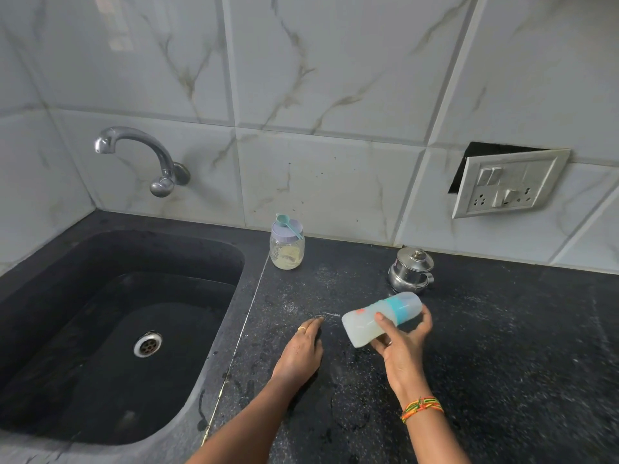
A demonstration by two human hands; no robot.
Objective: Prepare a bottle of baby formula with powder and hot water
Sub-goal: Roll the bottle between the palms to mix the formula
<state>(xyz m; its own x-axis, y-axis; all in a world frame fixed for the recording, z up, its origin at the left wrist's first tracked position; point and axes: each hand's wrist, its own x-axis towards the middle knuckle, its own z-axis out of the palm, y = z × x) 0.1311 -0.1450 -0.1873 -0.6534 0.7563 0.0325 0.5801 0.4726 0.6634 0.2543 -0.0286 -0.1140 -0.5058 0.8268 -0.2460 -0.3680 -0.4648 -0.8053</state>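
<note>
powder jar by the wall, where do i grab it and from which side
Grip the powder jar by its glass body, below the lilac lid, coming from the front with the left hand; the right hand holds the baby bottle. The jar stands upright close to the wall, and the teal scoop lies across the lid, so a grasp from above would likely knock it off.

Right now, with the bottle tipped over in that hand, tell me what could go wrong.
1. The bottle lies almost on its side in the right hand; if its teal collar is loose, the milky liquid could leak.
2. The counter looks wet around the left hand, so a set-down bottle might slide.
3. The scoop lies loose across the lid of the jar; a bump could knock it off.
</note>
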